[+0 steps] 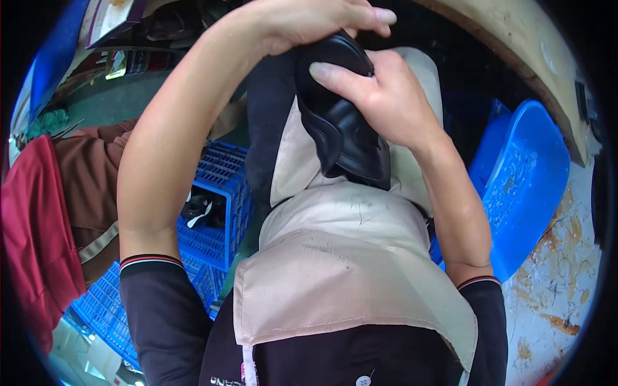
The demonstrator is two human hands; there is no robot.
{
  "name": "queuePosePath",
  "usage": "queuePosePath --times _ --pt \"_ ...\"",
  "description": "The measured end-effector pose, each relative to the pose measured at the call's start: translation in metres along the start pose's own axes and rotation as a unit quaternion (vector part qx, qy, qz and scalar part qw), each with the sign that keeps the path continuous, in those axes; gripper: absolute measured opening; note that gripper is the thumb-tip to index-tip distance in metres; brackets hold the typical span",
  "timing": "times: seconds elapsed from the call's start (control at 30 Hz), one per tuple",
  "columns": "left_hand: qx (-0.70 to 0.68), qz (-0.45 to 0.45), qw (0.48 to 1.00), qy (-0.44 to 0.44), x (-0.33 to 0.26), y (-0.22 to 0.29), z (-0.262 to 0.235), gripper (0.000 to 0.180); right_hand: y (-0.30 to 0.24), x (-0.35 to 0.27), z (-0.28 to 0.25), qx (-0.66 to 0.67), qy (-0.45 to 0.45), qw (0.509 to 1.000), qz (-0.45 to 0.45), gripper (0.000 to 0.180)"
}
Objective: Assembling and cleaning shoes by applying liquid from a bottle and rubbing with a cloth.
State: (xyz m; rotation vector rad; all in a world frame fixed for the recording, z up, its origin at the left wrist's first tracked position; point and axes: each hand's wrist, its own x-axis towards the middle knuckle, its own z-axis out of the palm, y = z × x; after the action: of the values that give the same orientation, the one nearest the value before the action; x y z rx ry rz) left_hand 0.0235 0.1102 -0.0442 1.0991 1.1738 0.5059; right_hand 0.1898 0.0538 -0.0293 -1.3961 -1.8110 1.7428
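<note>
- Beige apron (347, 283), stitched hem, faint scuff marks, spread across lap.
- Blue plastic crate (222, 193) with lattice walls, lower left of apron; dark item with a white strip inside.
- Second blue lattice crate (106, 309) nearer lower left edge.
- Blue plastic chair (521, 186), scratched and stained, on the right.
- Paint-spattered floor (560, 283), rust-orange blotches on pale surface, far right.
- Red cloth (32, 238) and brown cloth (87, 180) on the left.
- Curved pale wooden edge (528, 58), upper right.
</note>
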Motion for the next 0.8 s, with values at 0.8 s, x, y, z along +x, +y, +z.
queuePosePath --times 0.8 --pt "-0.28 0.087 0.914 0.282 -0.015 -0.073 0.075 0.068 0.056 -0.022 -0.046 0.19 0.14 0.966 -0.103 0.032"
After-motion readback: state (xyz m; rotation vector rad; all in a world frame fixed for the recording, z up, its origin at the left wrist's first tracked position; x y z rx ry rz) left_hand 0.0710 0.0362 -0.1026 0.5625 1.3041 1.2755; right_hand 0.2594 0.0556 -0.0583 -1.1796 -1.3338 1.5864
